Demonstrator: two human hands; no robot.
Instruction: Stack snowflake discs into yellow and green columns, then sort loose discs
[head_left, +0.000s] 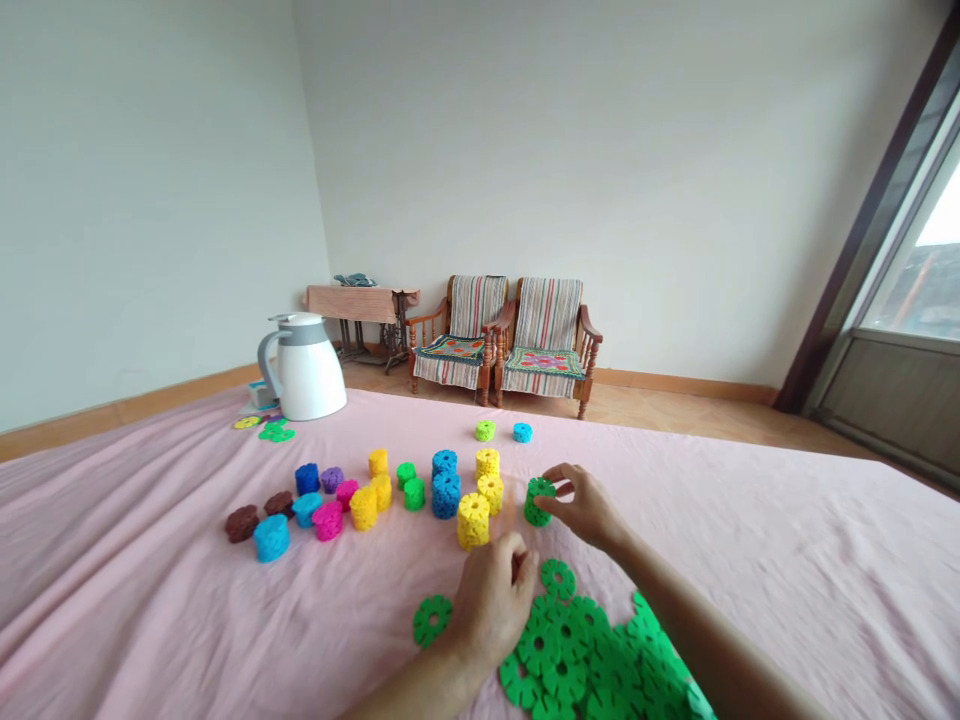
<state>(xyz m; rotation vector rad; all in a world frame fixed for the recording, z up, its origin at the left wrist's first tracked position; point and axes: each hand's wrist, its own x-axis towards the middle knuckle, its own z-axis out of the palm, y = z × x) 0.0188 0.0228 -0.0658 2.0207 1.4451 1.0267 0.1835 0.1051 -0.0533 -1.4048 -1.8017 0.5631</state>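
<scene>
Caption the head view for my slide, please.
Right hand touching a green disc stack, left hand beside loose green discs, over pink cloth.

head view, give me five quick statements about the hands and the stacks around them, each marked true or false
1. The right hand has its fingers at a dark green stack. True.
2. The left hand is beside the purple stack. False: it is close to a yellow stack.
3. Loose green pieces lie in a heap near the bottom of the picture. True.
4. The white jug stands right of the chairs. False: it is left of the two chairs.
5. The cloth under the stacks is pink. True.
</scene>
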